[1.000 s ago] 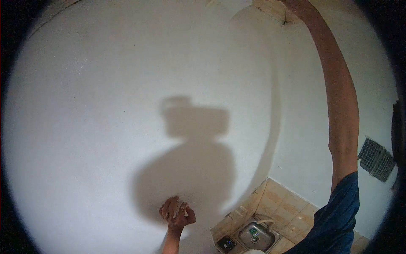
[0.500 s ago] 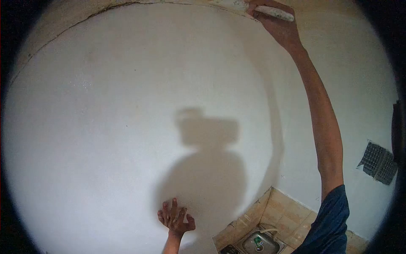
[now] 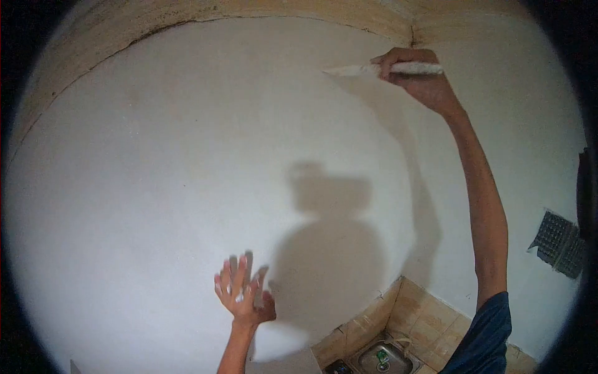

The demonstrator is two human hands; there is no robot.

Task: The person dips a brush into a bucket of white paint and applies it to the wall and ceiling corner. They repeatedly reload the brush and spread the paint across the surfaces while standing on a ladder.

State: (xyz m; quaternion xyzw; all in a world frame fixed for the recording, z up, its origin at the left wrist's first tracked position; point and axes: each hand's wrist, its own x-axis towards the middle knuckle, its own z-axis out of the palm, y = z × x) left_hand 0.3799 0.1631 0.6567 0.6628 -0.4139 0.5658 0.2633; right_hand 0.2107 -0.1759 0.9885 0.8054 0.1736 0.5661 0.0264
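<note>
My right hand (image 3: 420, 78) is raised near the top of the white wall (image 3: 156, 162), its fingers wrapped round the pale, crusted handle of a scraper-like tool (image 3: 352, 71). The tool's thin blade points left, against or close to the wall face. Lower down, my left hand (image 3: 243, 296) is spread with its fingers apart and holds nothing. Its palm side is at the wall, and whitish smears show on the fingers. Whether the palm presses on the wall cannot be told.
Brownish, stained ceiling (image 3: 249, 9) meets the wall along a dark crack. A metal sink (image 3: 385, 359) with a green item lies below, beside beige tiles (image 3: 420, 308). A dark mesh-covered opening (image 3: 557, 243) is on the right wall.
My right hand and the tool have moved down from the ceiling edge. My left hand has moved left and slightly up, its fingers more spread. The shadow has shifted right.
</note>
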